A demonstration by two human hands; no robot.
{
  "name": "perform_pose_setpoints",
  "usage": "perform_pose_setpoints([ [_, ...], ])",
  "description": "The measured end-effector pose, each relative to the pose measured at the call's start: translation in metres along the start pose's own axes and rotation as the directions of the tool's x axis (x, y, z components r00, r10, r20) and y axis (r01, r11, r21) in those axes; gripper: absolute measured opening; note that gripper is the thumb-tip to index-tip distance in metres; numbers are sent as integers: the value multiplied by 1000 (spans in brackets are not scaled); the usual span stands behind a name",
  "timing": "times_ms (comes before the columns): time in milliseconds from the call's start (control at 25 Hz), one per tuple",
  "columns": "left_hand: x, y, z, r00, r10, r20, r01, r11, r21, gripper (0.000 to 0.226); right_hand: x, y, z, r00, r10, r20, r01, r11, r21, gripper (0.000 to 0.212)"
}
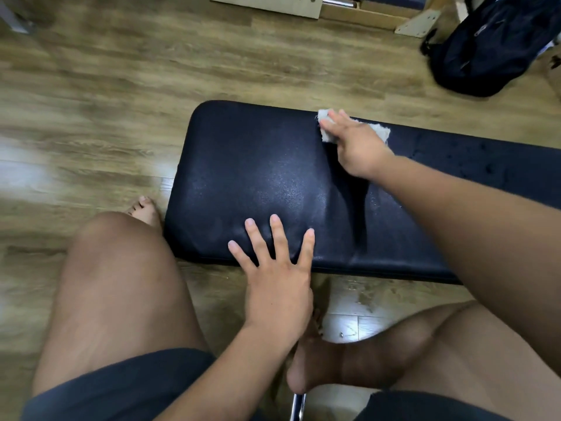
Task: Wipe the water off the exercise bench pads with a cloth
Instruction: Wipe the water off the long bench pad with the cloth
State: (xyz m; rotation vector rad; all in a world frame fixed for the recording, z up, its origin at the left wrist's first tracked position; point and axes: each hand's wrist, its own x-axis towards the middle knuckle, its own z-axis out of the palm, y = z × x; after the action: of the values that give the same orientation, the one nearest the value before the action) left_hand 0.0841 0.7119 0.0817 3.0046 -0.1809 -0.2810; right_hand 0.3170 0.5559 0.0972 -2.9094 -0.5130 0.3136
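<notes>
Right hand presses cloth on bench pad (far edge); left hand flat.

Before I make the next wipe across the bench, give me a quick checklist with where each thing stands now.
1. Cloth under the right hand, pressed flat on the pad: ok.
2. Left hand bracing the near edge of the bench pad, fingers spread: ok.
3. Pad on the left dry: cannot tell, it shows a sheen, possibly a thin film.
4. Pad section on the right dry: not ok, droplets are visible.
5. Wipe path free of objects: ok.
6. Floor under the bench dry: not ok, it looks wet.
</notes>
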Motion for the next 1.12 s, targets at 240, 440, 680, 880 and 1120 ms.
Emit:
perform_pose_setpoints([
  [240,4,-1,9,1000,31,1,-31,999,-34,92,50,11,-11,991,136,-3,-136,988,67,46],
  [440,3,0,-7,994,17,108,-18,1000,6,84,8,-1,-6,995,43,-87,-33,993,115,41],
  [680,3,1,-23,979,7,202,-14,999,35,85,-129,-18,35,990,7,-139,24,975,221,49],
  [880,-3,-3,-25,983,4,184,-13,999,51,84,-217,-16,55,987,-92,-132,119,968,221,56],
  [1120,-4,-1,-22,987,-24,160,17,999,44,85,-268,77,34,881,411,-235,-362,904,227,49],
])
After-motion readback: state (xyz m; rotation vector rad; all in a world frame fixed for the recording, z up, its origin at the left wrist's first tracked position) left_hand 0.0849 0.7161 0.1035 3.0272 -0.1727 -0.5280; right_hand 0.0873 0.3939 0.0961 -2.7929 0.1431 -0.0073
